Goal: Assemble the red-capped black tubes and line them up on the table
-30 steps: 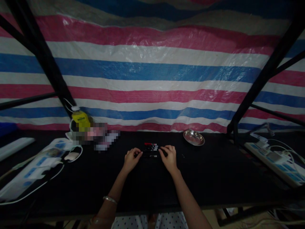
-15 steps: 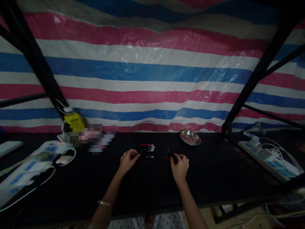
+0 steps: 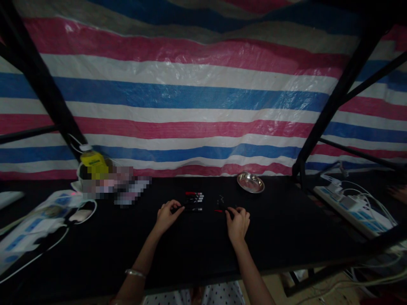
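Note:
On the black table, several slim pens [image 3: 194, 197] lie side by side in a small row, one red at the far end and dark ones nearer. My left hand [image 3: 168, 216] is closed, its thumb and forefinger at the left end of the nearest dark pen [image 3: 193, 209]. To the right of the row, my right hand [image 3: 238, 222] is curled with its fingertips down at small dark pieces [image 3: 221, 199], whose kind is too dim to tell. A short red piece [image 3: 218, 211] lies just left of its fingertips. What is under the right fingers is hidden.
A round metal dish [image 3: 251, 183] stands at the back right. Power strips with cables lie at the left [image 3: 32, 228] and right [image 3: 352, 207]. A yellow bottle [image 3: 94, 163] stands at back left beside a blurred patch. Striped sheeting [image 3: 197, 97] hangs behind, between dark posts.
The whole view has shifted slightly, so things sit a little further left. My right hand has dropped a dark item lower, close to the tabletop. My left hand stays by the nearest pen.

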{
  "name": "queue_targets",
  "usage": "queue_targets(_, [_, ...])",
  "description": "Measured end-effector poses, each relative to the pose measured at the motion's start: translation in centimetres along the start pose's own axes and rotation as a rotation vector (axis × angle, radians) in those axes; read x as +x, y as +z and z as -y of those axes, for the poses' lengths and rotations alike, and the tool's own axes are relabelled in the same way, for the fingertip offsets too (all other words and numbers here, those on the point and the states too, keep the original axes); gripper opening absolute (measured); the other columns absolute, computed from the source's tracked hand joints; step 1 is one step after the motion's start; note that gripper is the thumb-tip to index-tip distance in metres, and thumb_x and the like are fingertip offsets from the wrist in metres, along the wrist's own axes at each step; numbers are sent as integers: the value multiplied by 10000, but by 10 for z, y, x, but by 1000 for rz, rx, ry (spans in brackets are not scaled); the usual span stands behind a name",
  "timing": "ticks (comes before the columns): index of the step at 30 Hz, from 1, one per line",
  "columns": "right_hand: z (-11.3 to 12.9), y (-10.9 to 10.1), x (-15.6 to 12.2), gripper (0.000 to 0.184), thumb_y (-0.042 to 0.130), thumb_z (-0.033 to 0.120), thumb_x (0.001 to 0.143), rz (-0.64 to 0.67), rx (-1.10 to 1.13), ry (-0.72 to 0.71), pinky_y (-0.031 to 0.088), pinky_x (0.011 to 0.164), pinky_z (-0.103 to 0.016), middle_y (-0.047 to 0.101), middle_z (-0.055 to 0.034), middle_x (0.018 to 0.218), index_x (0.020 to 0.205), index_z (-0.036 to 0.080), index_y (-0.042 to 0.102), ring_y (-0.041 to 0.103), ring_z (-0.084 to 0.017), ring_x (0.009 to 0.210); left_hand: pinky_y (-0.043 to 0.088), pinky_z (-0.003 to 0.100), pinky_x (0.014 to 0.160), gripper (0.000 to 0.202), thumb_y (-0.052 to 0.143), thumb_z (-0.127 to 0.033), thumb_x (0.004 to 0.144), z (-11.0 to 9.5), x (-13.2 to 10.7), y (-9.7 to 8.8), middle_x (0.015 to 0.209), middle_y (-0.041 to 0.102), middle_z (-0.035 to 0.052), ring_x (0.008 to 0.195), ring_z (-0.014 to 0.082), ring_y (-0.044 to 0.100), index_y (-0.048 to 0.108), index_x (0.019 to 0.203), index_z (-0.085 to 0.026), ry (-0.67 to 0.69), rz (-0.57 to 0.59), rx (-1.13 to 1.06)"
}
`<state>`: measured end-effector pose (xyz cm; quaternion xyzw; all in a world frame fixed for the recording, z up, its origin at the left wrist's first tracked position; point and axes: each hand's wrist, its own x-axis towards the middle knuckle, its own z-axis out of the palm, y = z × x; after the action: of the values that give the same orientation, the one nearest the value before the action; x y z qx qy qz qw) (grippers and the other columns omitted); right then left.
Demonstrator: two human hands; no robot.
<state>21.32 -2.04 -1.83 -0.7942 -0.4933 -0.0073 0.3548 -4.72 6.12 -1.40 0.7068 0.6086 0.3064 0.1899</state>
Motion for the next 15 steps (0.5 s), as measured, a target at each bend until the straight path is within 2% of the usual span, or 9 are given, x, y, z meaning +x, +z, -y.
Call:
queue_targets(6, [-15, 18, 2, 212, 550, 379, 783, -156, 119, -67, 310, 657, -354, 572, -121, 862, 794, 221, 690, 469, -277, 809, 416, 304, 750, 288, 552, -503, 700, 0, 0, 1, 777, 587, -2, 767, 172, 537, 592, 769, -227, 22, -13, -50])
queue_targets(10, [-16, 21, 2, 297, 507, 467, 799, -177, 139, -75, 299, 648, -352, 582, -119, 816, 759, 220, 666, 476, -276, 792, 439, 281, 702, 294, 555, -484, 699, 1, 6, 2, 739, 593, 13, 706, 156, 533, 588, 725, -193, 61, -79, -188])
queue_targets(13, [-14, 20, 3, 301, 508, 475, 801, -179, 153, -78, 291, 647, -348, 587, -109, 781, 728, 224, 659, 476, -268, 773, 452, 287, 714, 300, 519, -462, 740, -12, 10, -2, 773, 615, 37, 742, 167, 554, 615, 762, -179, 129, -96, -273])
queue_targets(15, [-12, 18, 3, 308, 510, 478, 802, -175, 161, -75, 289, 646, -346, 587, -104, 759, 703, 226, 656, 475, -263, 759, 456, 302, 760, 288, 476, -419, 789, -31, 11, -5, 858, 639, 49, 798, 174, 572, 640, 832, -186, 190, -34, -290])
